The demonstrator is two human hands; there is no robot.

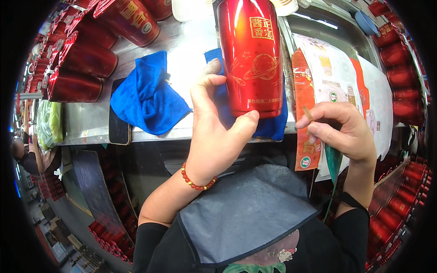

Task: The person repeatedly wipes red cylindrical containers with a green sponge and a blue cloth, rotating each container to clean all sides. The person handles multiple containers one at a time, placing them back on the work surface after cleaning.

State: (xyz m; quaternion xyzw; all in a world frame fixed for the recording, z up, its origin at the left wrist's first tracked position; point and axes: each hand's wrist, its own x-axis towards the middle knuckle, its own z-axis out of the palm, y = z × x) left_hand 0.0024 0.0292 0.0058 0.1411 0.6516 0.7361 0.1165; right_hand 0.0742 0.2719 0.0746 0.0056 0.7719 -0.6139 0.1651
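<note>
I see left hand [214,132] gripping red can [251,57] at base, steadying it on blue cloth [145,98] on bench [86,120]. Right hand [339,129], right of can, pinches thin stick [308,113], poised over labels [337,77].

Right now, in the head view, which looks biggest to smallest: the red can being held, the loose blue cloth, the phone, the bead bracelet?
1. Red can, though it is nearest the camera, so its lead over the cloth is unsure.
2. Blue cloth.
3. Phone, partly hidden under the cloth.
4. Bracelet.
</note>
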